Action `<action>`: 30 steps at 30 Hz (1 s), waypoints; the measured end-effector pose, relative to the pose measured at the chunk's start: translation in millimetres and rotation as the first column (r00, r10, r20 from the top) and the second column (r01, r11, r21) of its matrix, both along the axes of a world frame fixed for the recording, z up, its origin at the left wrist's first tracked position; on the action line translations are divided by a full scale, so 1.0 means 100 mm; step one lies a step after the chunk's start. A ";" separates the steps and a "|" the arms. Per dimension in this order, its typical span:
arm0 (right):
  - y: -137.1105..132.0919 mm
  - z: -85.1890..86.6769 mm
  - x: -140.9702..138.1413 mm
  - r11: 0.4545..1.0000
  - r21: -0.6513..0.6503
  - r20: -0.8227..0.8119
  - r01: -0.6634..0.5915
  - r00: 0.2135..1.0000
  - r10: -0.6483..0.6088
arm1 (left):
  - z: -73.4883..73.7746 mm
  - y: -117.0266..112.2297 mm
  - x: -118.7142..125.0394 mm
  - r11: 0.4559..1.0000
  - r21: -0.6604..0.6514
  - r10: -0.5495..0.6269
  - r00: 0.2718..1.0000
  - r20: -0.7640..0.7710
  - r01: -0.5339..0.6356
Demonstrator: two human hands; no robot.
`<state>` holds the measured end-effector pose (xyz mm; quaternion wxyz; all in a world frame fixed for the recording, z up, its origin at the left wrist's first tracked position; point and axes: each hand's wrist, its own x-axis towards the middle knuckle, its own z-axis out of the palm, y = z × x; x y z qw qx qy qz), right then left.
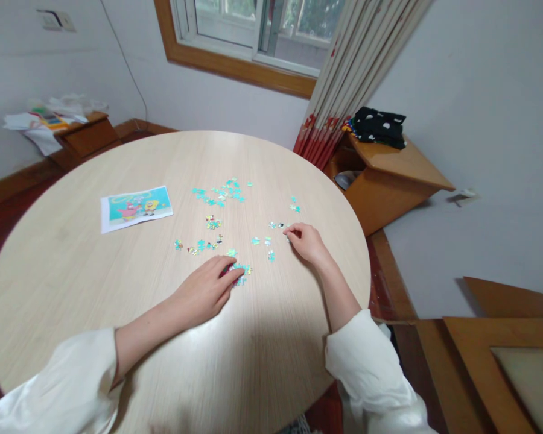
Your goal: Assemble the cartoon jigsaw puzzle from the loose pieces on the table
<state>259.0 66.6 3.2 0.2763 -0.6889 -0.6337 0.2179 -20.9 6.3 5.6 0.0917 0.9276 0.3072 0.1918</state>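
Observation:
Small jigsaw pieces point(219, 196), mostly turquoise, lie scattered over the middle of a round pale wooden table point(72, 289). My left hand point(206, 289) lies palm down, its fingertips pressing on a joined cluster of pieces point(243, 272). My right hand point(305, 241) rests further right with its fingers curled and pinched over a small piece at the fingertips, near a few loose pieces point(277, 225). A printed cartoon reference picture point(136, 208) lies flat at the left of the pieces. Both arms wear white sleeves.
An orange wooden side cabinet point(389, 175) with dark cloth point(380, 126) on it stands right of the table, below a striped curtain point(344, 78). A low wooden stand with papers point(58, 129) is at the far left. Wooden furniture point(502, 343) sits at lower right.

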 end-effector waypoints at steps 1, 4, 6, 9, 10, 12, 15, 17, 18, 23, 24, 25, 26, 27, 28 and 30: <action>0.00 0.00 -0.01 0.999 0.037 0.012 -0.002 1.000 0.002 | 0.00 0.00 0.00 1.000 -0.013 0.000 1.000 0.011 0.000; 0.00 0.01 -0.08 0.989 0.147 0.023 -0.026 0.999 0.023 | -0.01 0.00 0.00 1.000 -0.021 0.000 1.000 0.022 0.001; -0.02 0.02 -0.15 0.981 0.173 0.008 -0.088 0.996 0.088 | -0.01 0.00 0.00 1.000 -0.007 -0.001 1.000 0.012 0.001; -0.05 0.05 -0.25 0.966 0.141 0.010 -0.215 0.976 0.215 | 0.00 0.00 0.00 1.000 0.009 0.002 1.000 -0.017 -0.002; -0.05 0.06 -0.28 0.962 0.120 0.023 -0.247 0.969 0.246 | 0.00 0.00 0.00 1.000 0.010 0.004 1.000 -0.024 -0.004; -0.07 0.06 -0.31 0.956 0.084 0.050 -0.281 0.959 0.278 | 0.00 -0.01 0.01 1.000 0.009 0.007 1.000 -0.027 -0.007; -0.07 0.07 -0.33 0.955 0.059 0.057 -0.289 0.957 0.286 | -0.01 -0.01 0.01 1.000 0.017 0.009 1.000 -0.027 -0.008; -0.06 0.07 -0.34 0.957 0.055 0.042 -0.283 0.959 0.281 | -0.01 -0.01 0.00 1.000 0.022 0.008 1.000 -0.029 -0.007; -0.06 0.07 -0.34 0.959 0.055 0.029 -0.278 0.960 0.277 | -0.01 -0.01 0.00 1.000 0.018 0.009 1.000 -0.024 -0.008; -0.07 0.09 -0.35 0.977 0.038 -0.129 -0.210 0.968 0.213 | -0.01 -0.01 0.00 1.000 0.003 0.008 1.000 -0.006 -0.008; -0.08 0.10 -0.35 0.981 0.045 -0.163 -0.188 0.968 0.193 | -0.01 -0.01 0.00 1.000 0.008 0.007 1.000 -0.010 -0.007; -0.07 0.10 -0.36 0.984 0.057 -0.191 -0.167 0.966 0.175 | -0.01 -0.01 0.01 1.000 0.011 0.006 1.000 -0.013 -0.006; -0.07 0.10 -0.36 0.987 0.071 -0.213 -0.146 0.964 0.158 | -0.01 -0.01 0.01 1.000 0.012 0.004 1.000 -0.012 -0.004; -0.07 0.10 -0.36 0.988 0.082 -0.232 -0.131 0.962 0.147 | 0.00 -0.01 0.01 1.000 0.010 0.003 1.000 -0.006 -0.003; -0.06 0.10 -0.36 0.989 0.086 -0.249 -0.119 0.959 0.137 | 0.00 -0.01 0.02 1.000 0.009 0.000 1.000 0.002 0.000; -0.05 0.08 -0.37 0.990 0.079 -0.276 -0.114 0.952 0.132 | 0.01 -0.01 0.02 1.000 0.018 -0.006 1.000 0.011 0.006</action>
